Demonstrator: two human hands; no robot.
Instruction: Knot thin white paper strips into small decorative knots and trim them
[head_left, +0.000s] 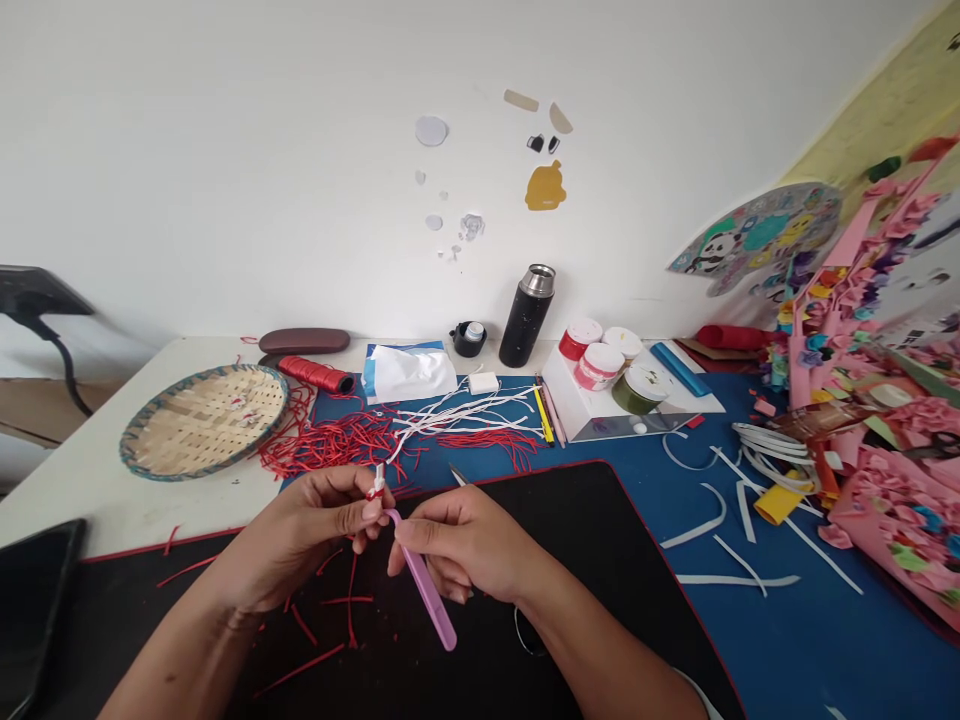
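My left hand [307, 532] pinches a small white and red paper coil [377, 485] at the tip of a pink plastic quilling tool [427, 594]. My right hand [465, 545] grips that tool's handle, whose lower end sticks out below my fingers. A thin metal point [457, 475] shows just beyond my right fingers, and the rest of it is hidden. Under both hands lies a black desk mat [540, 540] with loose red paper strips [349, 600] on it. Further off are a tangle of red strips [330, 445] and a bunch of white strips [465, 415].
A woven bamboo tray [202, 422], a red twine spool [315, 374], a black thermos [526, 316] and paint jars [600, 360] stand behind the mat. A phone [30, 620] lies at the lower left. Pink craft sheets [885, 500] are piled at the right on a blue mat [750, 640].
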